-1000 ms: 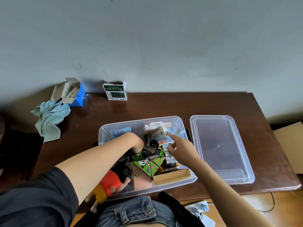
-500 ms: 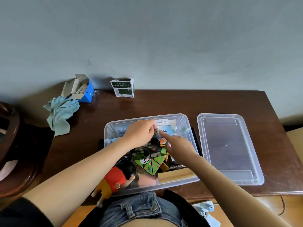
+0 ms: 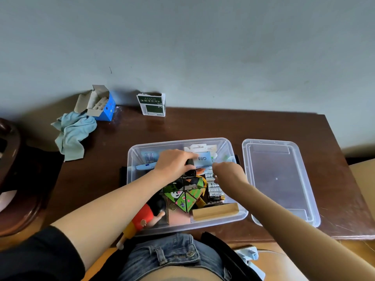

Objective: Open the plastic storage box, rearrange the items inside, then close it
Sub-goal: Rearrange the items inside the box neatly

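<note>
Head view. Worktop (image 3: 203, 126): brown wood. Box (image 3: 242, 212): clear plastic, open, at near edge, crammed. Lid (image 3: 284, 179): off, just right of box; likely light, flexible, take by rim. Card (image 3: 202, 159): blue, "Q88", far end of box; likely thin, bendable. Left hand (image 3: 172, 165): fingers curled round dark item beside card. Right hand (image 3: 229, 172): fingers curled down among contents; whether holding anything, cannot tell.

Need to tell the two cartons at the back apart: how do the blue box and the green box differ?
The blue box lies tipped with its flap open, white pieces showing inside; the green box stands upright. The blue box touches the cloth; the green box stands alone. Both are small cartons against the wall.
</note>
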### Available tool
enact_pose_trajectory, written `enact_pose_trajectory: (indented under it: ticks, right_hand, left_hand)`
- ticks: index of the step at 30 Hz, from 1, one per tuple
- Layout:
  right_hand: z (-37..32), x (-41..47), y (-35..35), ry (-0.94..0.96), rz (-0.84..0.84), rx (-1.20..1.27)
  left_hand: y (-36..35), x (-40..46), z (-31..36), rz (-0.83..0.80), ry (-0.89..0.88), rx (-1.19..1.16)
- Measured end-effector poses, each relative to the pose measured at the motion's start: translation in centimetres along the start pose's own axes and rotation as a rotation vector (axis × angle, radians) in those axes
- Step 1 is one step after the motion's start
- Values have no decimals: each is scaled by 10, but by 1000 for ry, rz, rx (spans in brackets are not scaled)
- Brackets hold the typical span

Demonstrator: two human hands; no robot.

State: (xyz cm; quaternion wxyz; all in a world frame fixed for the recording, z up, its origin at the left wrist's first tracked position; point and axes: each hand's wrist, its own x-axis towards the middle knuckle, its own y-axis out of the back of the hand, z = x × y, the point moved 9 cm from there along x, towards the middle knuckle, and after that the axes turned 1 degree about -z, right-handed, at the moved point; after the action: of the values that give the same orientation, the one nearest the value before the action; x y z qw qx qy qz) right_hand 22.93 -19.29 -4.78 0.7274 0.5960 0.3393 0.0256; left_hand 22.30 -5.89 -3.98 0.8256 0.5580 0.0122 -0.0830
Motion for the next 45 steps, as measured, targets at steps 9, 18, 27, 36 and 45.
enact_pose_trajectory:
  ticks: [9, 18, 27, 36, 45]
  right_hand:
    - [-20, 22, -37, 155, -121, -254]
    - [-14, 12, -27, 71, -136, 34]
    - [-10, -9, -33, 8, -266, 620]
    - [-29, -23, -31, -128, -394, 1541]
    - [-43, -33, 21, 193, -297, 1956]
  left_hand:
    - [-2, -8, -7, 43, 84, -118]
    - [-1, -12, -5, -149, 59, -159]
    - [-37, -45, 0, -574, -12, -67]
    - [-31, -44, -18, -546, 168, -377]
    - [9, -41, -52, -450, 229, -712]
